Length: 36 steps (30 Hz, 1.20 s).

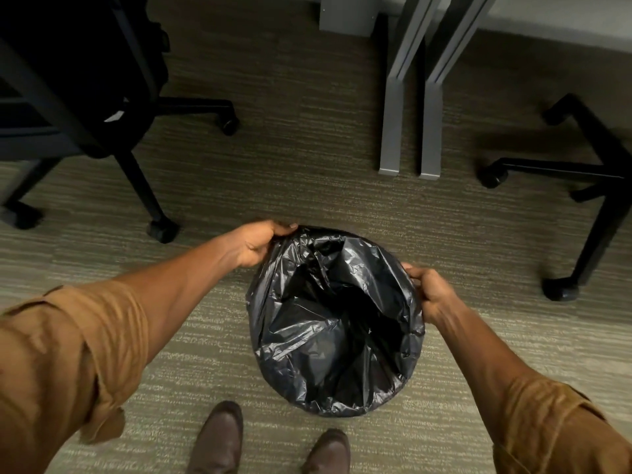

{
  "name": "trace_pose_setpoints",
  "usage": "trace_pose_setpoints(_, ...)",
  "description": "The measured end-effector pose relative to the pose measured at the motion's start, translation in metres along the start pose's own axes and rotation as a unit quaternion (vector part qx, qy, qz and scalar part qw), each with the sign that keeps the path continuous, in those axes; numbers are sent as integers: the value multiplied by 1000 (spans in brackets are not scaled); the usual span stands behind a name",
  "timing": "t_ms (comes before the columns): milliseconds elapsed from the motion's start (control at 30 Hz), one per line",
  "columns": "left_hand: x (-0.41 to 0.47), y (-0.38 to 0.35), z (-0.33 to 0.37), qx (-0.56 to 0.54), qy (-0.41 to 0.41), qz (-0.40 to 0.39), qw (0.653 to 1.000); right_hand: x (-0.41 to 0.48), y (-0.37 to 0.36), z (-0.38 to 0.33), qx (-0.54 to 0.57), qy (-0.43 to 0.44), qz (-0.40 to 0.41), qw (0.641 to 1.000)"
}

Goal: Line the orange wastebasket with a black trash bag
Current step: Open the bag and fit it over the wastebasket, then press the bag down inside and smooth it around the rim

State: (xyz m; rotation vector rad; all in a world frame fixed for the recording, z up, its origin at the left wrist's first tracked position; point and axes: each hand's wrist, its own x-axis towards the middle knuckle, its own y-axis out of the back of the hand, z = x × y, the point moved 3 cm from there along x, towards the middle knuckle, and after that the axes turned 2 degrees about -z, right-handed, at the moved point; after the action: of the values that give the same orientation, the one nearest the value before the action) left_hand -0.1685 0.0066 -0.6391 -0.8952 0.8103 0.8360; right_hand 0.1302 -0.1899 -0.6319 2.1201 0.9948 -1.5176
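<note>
Black trash bag spread open over round wastebasket, standing on carpet mid-scene, just beyond brown shoes. Orange of the basket fully hidden under plastic. Left hand pinching bag edge at far-left rim, fingers clenched on plastic. Right hand gripping bag edge at right rim. Office chair bases far left and right, grey desk legs far centre.

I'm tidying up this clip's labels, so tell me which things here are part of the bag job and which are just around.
Part of the job:
black trash bag
left hand
right hand

Just around:
left office chair
right chair base
grey desk legs
brown shoes
</note>
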Motion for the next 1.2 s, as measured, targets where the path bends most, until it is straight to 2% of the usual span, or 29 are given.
trace_pose_setpoints(100,6,-3,-14,33,39,25,998,21,7,7,-40,-19,62,997)
trace_pose_setpoints(200,10,2,-29,146,12,118,982,29,17,16,-80,-30,102,991)
trace_pose_setpoints(267,9,9,-38,295,-26,166,941,27,26,23,-129,-17,139,982)
trace_pose_setpoints(333,3,21,-43,425,-58,228,874,17,38,24,-183,34,215,959)
trace_pose_setpoints(433,-23,34,-46,460,-96,329,819,-10,48,23,-247,136,301,911)
trace_pose_setpoints(467,-38,34,-46,467,-129,365,795,-23,49,22,-279,176,332,884)
trace_pose_setpoints(500,-54,30,-46,490,-177,393,757,-37,47,21,-324,228,356,847)
trace_pose_setpoints(567,-86,9,-50,566,-307,393,656,-66,35,21,-428,367,342,752)
trace_pose_setpoints(600,-102,-7,-55,603,-367,361,610,-81,25,24,-474,438,314,697)
trace_pose_setpoints(667,-127,-40,-69,646,-448,272,555,-106,2,33,-552,541,237,588)
trace_pose_setpoints(733,-141,-74,-88,706,-473,185,493,-122,-22,47,-621,582,152,502)
trace_pose_setpoints(767,-143,-90,-98,743,-466,147,457,-127,-33,56,-660,584,108,460)
trace_pose_setpoints(800,-142,-103,-106,774,-445,112,436,-129,-43,64,-705,565,71,422)
trace_pose_setpoints(867,-134,-122,-120,829,-361,53,423,-126,-57,76,-792,491,19,362)
trace_pose_setpoints(933,-122,-128,-131,873,-270,26,406,-116,-64,81,-850,416,-10,322)
trace_pose_setpoints(1033,-112,-119,-140,904,-148,28,401,-95,-66,84,-903,354,2,242)
trace_pose_setpoints(1133,-109,-100,-143,913,-70,31,401,-76,-61,79,-949,267,22,165)
trace_pose_setpoints(1200,-110,-89,-145,914,-48,20,402,-67,-55,75,-966,218,15,135)
